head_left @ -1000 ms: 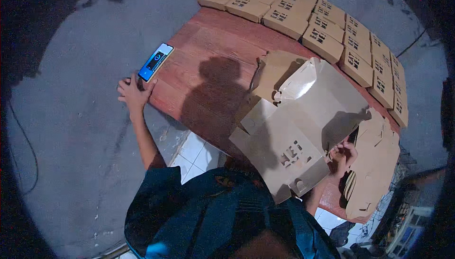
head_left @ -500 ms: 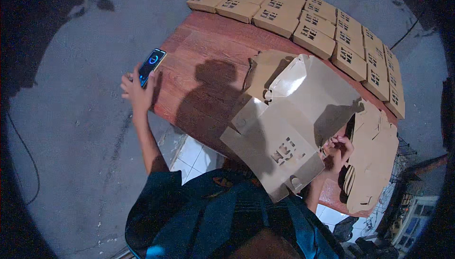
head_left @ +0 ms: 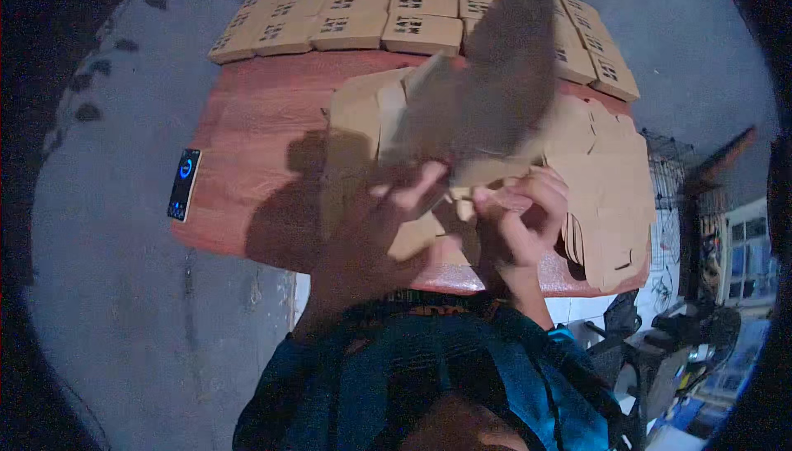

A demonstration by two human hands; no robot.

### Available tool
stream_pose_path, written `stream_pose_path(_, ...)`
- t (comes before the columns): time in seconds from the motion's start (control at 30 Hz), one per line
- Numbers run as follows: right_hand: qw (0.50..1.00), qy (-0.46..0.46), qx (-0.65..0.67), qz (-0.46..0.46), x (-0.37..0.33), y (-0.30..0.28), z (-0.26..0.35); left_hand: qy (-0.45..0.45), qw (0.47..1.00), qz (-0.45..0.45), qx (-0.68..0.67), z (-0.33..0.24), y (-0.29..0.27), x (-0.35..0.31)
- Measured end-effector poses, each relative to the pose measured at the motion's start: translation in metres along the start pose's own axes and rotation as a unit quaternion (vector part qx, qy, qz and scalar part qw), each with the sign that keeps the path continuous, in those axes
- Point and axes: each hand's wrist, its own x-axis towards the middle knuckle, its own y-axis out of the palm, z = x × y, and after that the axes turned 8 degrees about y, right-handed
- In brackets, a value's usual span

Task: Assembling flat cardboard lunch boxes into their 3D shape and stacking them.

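A partly folded cardboard box [head_left: 487, 88] is raised above the table in front of me, its broad panel in shadow and blurred by motion. My left hand [head_left: 404, 203] has its fingers bent around the near left edge of the box, smeared but closed. At the near right edge, my right hand [head_left: 532, 207] pinches a folded flap between thumb and fingers. Beneath the box lie flat cardboard sheets [head_left: 351, 113]. The phone [head_left: 185, 185], with a lit blue ring on its screen, rests at the table's left edge, away from both hands.
Rows of closed brown boxes [head_left: 346, 30] with dark cut-out lettering line the far side of the reddish wooden table [head_left: 247, 113]. A stack of flat cardboard blanks [head_left: 606, 203] lies at right. Beyond it stand a wire rack [head_left: 664, 170] and dark clutter.
My left hand has left the phone and come to the box. The box has been tilted up, and both hands are at its near edge. My view has turned to the right.
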Motion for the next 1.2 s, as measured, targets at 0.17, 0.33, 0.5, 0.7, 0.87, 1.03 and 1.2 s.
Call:
stream_pose_path(0.17,0.993,0.079,0.024,0.089,0.009,0.002,0.000,-0.155,0.988,0.009,-0.012,0.005,0.022,0.005)
stream_pose_path(0.33,0.982,0.088,0.002,0.165,0.005,-0.013,-0.014,-0.189,0.971,-0.110,-0.091,0.022,0.051,0.013)
stream_pose_path(0.5,0.992,0.083,0.031,0.087,0.042,0.006,-0.029,-0.221,0.951,-0.086,-0.199,0.046,0.039,0.053)
stream_pose_path(0.7,0.996,0.001,0.072,0.062,0.143,0.021,-0.053,-0.021,0.879,-0.208,-0.428,0.056,0.005,0.129)
stream_pose_path(0.87,0.978,0.023,0.197,0.062,0.176,0.044,-0.043,0.081,0.867,-0.254,-0.421,0.053,-0.020,0.148)
stream_pose_path(1.03,0.971,-0.026,0.231,0.055,0.188,0.077,-0.039,0.071,0.873,-0.284,-0.390,0.061,-0.043,0.140)
stream_pose_path(1.2,0.954,0.038,0.282,0.097,0.186,0.092,-0.041,0.079,0.880,-0.309,-0.353,0.077,-0.054,0.132)
